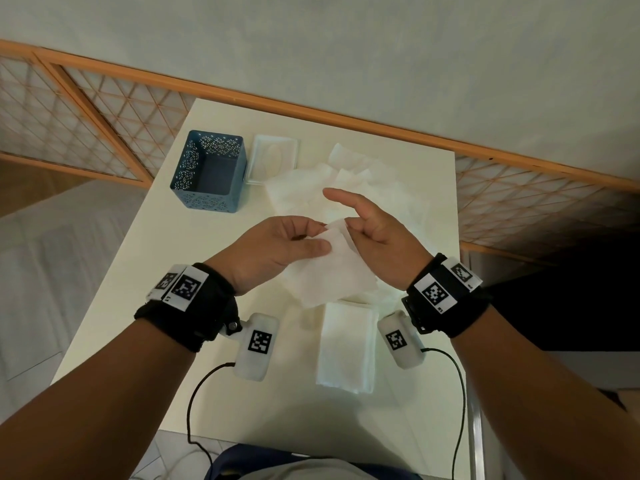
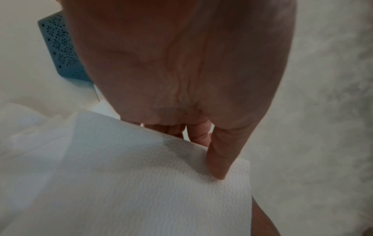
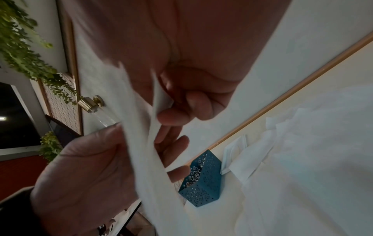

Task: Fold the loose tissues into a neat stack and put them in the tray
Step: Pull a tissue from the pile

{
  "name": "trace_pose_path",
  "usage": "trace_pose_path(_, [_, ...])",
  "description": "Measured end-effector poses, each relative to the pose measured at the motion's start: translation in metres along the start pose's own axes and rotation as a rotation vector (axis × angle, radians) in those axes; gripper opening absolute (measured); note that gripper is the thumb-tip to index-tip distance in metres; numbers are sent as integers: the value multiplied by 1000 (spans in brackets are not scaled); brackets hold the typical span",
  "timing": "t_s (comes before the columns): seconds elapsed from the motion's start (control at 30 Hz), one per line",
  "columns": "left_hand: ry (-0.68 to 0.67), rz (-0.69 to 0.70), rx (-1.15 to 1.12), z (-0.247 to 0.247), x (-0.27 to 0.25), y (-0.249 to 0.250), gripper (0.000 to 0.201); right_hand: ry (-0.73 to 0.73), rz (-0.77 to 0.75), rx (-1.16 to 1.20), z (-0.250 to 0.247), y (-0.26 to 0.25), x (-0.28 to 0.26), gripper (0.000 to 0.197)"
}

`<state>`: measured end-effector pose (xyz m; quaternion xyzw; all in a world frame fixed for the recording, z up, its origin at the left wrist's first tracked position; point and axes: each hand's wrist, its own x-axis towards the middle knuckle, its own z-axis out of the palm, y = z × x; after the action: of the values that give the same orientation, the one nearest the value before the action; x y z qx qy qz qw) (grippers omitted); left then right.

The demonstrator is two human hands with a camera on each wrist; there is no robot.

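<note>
Above the counter [image 1: 104,306], the left hand [image 1: 277,251] is pinching one tissue [image 1: 332,271] between thumb and fingers. The right hand [image 1: 374,230] is pinching its far edge, forefinger extended. A folded stack [image 1: 346,344] is lying near; loose tissues [image 1: 346,178] and the blue tray [image 1: 211,168] far. The tissue looks light, limp, easily torn; corners seem best for gripping.
</note>
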<state>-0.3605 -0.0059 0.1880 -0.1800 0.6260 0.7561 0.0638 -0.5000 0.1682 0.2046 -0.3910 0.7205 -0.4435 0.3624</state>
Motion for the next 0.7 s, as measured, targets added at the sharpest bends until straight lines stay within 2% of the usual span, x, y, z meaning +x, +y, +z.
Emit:
trace_pose_path(0.17, [31, -12, -53, -2, 0, -5, 33, -10, 8, 16, 3, 1, 0, 51])
trace_pose_path(0.3, [63, -18, -94, -2, 1, -9, 16, -21, -9, -16, 4, 5, 2, 50])
trace_pose_path(0.47, [137, -2, -29, 1, 1, -10, 13, 20, 21, 9, 3, 9, 1, 46])
trace_pose_path(0.7, [108, -11, -46, 9, -1, -8, 3, 3, 41, 35, 2, 16, -2, 46])
